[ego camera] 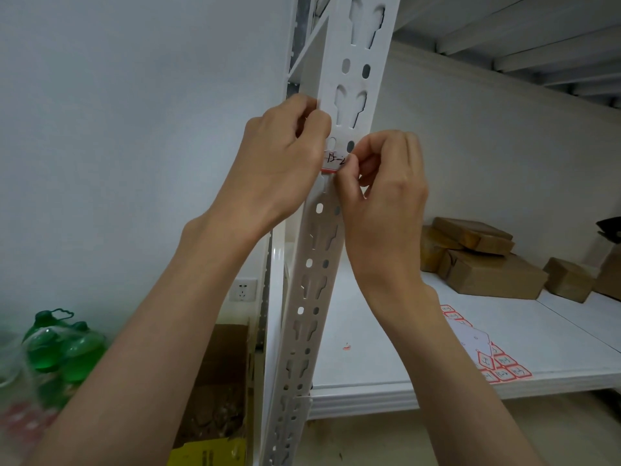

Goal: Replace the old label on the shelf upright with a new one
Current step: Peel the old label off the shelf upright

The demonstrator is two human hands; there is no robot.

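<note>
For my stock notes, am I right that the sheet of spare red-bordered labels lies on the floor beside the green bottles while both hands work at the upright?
Not quite: the head view shows the sheet of spare labels on the white shelf board, right of the upright, not on the floor. Both hands, left hand and right hand, do work at the upright.

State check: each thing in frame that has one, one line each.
label: on the upright, right edge pinched
shelf upright: standing
left hand: fingers curled against the upright's left edge
right hand: pinching the label
label sheet: flat on the shelf, partly used
parcels: stacked, closed
</note>
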